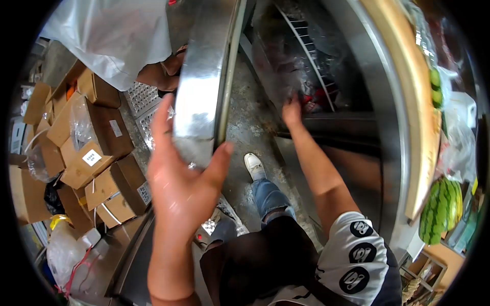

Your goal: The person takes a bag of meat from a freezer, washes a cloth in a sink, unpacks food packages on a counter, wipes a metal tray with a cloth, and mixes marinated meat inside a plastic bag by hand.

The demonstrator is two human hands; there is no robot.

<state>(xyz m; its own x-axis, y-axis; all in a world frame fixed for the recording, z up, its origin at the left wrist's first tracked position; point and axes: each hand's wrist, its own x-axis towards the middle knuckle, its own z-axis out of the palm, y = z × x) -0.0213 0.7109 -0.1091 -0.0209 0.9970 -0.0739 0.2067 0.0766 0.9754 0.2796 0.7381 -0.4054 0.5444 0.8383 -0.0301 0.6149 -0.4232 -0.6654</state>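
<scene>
A steel door point(196, 86) stands open at the upper middle, and my left hand point(186, 181) grips its lower edge, thumb on one side and fingers on the other. My right hand point(292, 109) reaches into the dark cabinet, at the clear plastic bags point(280, 66) in front of a white wire rack point(312, 61). Its fingers are bent at the bag's lower end; what they hold is too blurred to tell. Something red point(319, 99) shows in plastic beside the hand.
Cardboard boxes point(84, 137) are piled at the left. Another person's arm point(163, 74) shows behind the door. A wooden board point(408, 102) lies along the cabinet's top, with a watermelon point(439, 211) beyond it. Grey floor point(245, 112) lies between door and cabinet.
</scene>
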